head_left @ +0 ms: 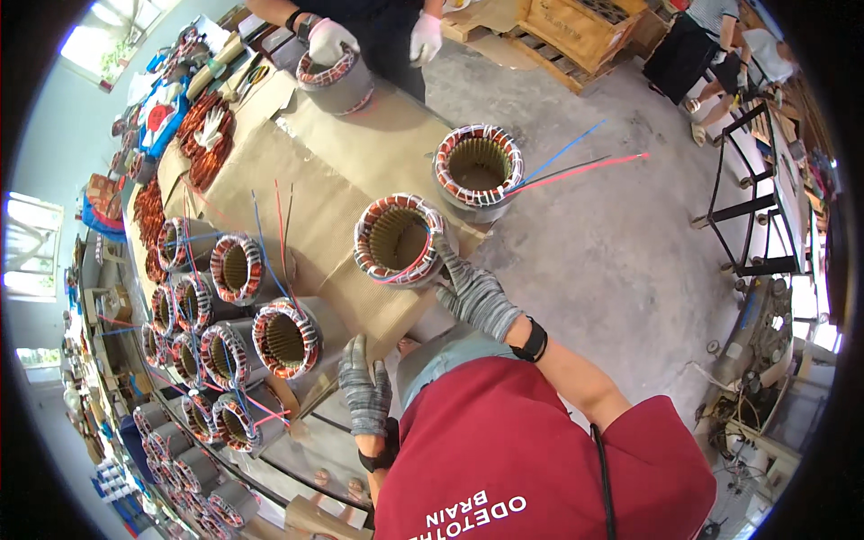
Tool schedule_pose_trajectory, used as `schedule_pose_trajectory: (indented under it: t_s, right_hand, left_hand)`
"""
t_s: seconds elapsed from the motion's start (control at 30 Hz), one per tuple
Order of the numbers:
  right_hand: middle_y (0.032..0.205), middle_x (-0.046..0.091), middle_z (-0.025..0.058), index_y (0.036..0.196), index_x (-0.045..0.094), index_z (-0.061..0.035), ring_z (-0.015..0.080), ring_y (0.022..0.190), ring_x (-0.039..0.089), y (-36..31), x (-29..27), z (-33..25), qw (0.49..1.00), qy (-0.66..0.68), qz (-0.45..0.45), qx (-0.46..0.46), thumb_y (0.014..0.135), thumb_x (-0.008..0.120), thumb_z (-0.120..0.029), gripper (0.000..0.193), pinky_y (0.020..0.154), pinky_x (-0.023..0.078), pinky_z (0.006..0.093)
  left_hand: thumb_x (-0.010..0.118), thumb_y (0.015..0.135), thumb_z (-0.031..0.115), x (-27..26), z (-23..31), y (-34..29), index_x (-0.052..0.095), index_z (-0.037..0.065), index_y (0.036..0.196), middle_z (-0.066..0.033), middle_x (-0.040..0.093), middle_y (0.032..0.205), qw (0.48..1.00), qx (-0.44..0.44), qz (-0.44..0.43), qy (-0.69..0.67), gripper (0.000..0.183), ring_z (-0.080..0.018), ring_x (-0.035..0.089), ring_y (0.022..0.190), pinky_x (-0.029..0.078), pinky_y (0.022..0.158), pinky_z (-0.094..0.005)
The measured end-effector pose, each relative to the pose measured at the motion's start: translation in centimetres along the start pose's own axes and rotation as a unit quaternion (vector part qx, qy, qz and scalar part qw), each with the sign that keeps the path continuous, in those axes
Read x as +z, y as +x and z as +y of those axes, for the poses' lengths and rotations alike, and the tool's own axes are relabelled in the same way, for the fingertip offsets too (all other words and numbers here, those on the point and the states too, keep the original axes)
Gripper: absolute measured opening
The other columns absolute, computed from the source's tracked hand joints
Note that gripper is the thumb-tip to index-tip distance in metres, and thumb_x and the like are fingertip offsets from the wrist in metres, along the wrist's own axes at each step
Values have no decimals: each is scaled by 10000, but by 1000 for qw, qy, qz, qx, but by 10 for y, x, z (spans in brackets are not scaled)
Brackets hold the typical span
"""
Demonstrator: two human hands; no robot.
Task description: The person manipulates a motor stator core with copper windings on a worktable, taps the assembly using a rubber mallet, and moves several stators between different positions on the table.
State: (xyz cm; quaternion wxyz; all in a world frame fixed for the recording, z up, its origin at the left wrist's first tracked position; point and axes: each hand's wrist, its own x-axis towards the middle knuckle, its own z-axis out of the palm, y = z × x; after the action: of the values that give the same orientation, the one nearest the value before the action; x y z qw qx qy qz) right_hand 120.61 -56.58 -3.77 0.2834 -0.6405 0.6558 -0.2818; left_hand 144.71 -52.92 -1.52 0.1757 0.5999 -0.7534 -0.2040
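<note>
A motor stator [362, 241] stands upright near the table's front edge, its ring of red-orange windings tied with white lacing and its bore facing up. My right hand [479, 294], in a grey knit glove, touches this stator's right rim with fingers stretched out and thumb apart. My left hand [365, 389], gloved alike, hangs by the table's edge, fingers extended and holding nothing. It is nearest to a stator lying on its side [328, 335]. Just behind the touched one stands another stator [477, 209], with blue, black and red leads [585, 166] running off to the right.
Several stators [229, 355] lie on their sides at the left, leads sticking up. Across the cardboard-covered table [315, 180], a co-worker's white-gloved hand [331, 41] rests on a stator [337, 93]. Copper coil bundles [211, 162] lie far left. A wooden crate [576, 36] and a black-framed rack [760, 193] stand beyond.
</note>
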Motion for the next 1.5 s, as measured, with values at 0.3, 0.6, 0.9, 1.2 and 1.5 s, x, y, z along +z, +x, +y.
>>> schedule_pose_trajectory:
  t_s: [0.3,0.6,0.9,1.2,1.5]
  right_hand:
    - [910,565,205,1357,104,-142,368,755,556,1,-5,12,999,19,14,-38,743,552,-186,762,647,443,452]
    - [906,546,187,1348,169,-131,340,728,553,4,-9,7,998,47,-3,-46,765,556,-173,701,626,452,406]
    - [1084,501,131,1207,386,14,173,944,491,21,-8,38,975,181,121,43,872,426,-119,362,844,393,295]
    - [1178,450,27,1273,332,-178,143,959,493,1,43,49,835,445,66,318,844,367,-542,564,779,429,286]
    - [1088,535,17,1222,406,-140,119,986,504,11,39,23,725,623,69,285,834,400,-530,550,808,433,276]
  left_hand:
    - [497,771,126,3,3,3,423,54,1205,-176,457,1161,1000,5,13,-1,446,-328,423,1075,325,925,-397]
    - [510,767,121,-23,-5,3,430,74,1207,-166,445,1184,998,-53,44,-9,450,-316,399,1116,300,952,-394]
    - [645,648,222,-29,44,71,427,45,1185,-173,404,1218,996,65,44,-29,606,-315,394,1121,314,948,-388]
    - [619,648,342,51,61,131,551,97,879,-95,570,837,977,186,-102,30,344,-244,532,845,349,820,-391]
    - [564,695,312,46,58,136,556,100,823,-94,574,777,975,195,-98,41,247,-258,543,790,365,784,-400]
